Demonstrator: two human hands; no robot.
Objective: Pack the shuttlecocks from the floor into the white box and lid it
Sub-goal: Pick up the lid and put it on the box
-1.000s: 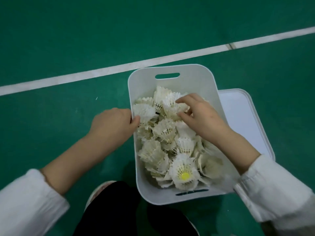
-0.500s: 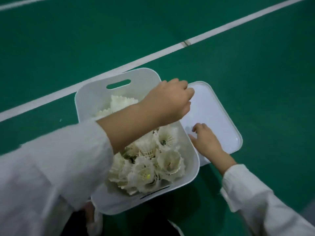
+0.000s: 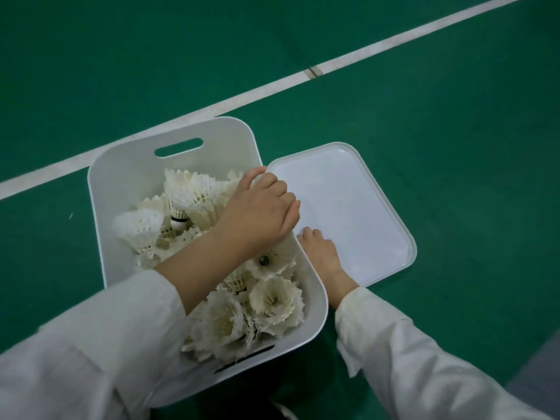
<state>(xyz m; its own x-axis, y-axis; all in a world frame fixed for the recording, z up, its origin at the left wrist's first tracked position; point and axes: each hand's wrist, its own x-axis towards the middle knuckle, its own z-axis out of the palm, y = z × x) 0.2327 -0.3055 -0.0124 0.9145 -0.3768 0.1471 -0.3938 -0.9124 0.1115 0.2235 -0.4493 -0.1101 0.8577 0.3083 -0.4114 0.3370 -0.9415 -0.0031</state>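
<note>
The white box [image 3: 127,165] stands on the green floor, full of several white feather shuttlecocks [image 3: 272,301]. Its white lid [image 3: 348,207] lies flat on the floor, touching the box's right side. My left hand [image 3: 260,207] reaches across the box, and its curled fingers grip the lid's left edge near the far corner. My right hand [image 3: 321,253] holds the same edge nearer to me, fingers curled at the rim between lid and box. The fingertips of both hands are hidden.
A white court line [image 3: 272,83] runs diagonally across the green floor behind the box. My dark trouser leg [image 3: 242,401] shows at the bottom edge, just in front of the box.
Both hands left the shuttlecocks. The left arm crossed over the box to the lid's edge, and the right hand came down onto the lid beside the box. The view shifted right.
</note>
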